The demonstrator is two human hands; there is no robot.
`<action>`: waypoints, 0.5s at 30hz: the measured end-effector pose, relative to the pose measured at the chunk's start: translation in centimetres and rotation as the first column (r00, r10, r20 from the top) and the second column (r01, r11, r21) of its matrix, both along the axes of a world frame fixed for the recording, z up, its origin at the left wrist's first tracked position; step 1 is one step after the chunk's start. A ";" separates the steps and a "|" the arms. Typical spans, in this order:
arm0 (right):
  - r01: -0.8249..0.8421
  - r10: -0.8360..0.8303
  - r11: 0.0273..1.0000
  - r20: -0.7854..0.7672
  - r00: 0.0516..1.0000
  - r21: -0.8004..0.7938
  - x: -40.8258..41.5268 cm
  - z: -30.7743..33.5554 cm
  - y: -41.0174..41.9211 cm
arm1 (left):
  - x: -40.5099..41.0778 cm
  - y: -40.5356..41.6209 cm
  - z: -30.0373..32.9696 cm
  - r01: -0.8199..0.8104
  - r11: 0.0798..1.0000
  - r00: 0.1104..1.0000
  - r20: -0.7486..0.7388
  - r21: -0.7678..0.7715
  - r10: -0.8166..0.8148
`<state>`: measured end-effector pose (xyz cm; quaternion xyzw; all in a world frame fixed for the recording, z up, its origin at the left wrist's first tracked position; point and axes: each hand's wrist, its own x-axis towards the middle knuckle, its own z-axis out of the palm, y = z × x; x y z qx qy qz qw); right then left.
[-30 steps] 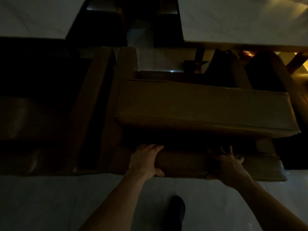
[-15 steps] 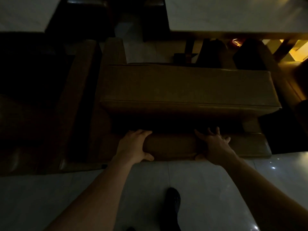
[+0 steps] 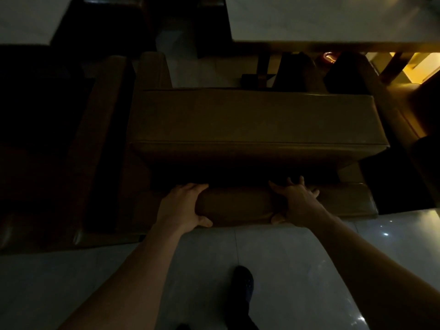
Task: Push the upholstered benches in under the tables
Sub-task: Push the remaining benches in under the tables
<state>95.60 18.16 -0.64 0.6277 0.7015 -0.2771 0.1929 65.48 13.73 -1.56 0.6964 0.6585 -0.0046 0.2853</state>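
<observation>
Gripping the padded back rail (image 3: 238, 207) of the upholstered bench (image 3: 250, 120) with both hands, from behind. Left hand (image 3: 182, 207) wrapping over the rail's top, fingers (image 3: 192, 188) curling down the far side and thumb hooking under the near edge. Right hand (image 3: 298, 203) lying across the rail further along, fingers (image 3: 296, 183) spreading apart over the top and thumb tucking below; pinching rather than merely resting, by the look of it.

Bench seat lying straight beyond the fingertips, its long axis running crosswise, parallel to the line between the two hands. Marble-topped table (image 3: 333, 20) standing further off beyond the seat's far edge, seat not yet under it, a strip of floor showing between.

Both hands sitting about equally near the seat, though together shifted toward its left half; pushing squarely away from the body probably calling for extra pressure from the right hand to avoid slewing. Dark shoe (image 3: 242, 285) planting on the pale tiled floor (image 3: 71, 282) behind the wrists.
</observation>
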 end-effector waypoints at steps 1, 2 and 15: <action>-0.001 0.001 1.000 0.002 1.000 -0.003 0.2 0.0 0.2 | 0.2 0.0 -0.1 -0.001 1.000 1.000 0.005 0.004 0.001; 0.001 -0.001 1.000 0.003 1.000 -0.003 0.3 0.1 0.4 | 0.4 0.1 -0.1 0.000 1.000 1.000 0.006 0.008 0.000; -0.014 0.012 0.998 0.023 1.000 0.069 1.6 -0.8 0.6 | 1.3 0.9 -0.3 0.009 0.999 1.000 -0.021 -0.035 -0.010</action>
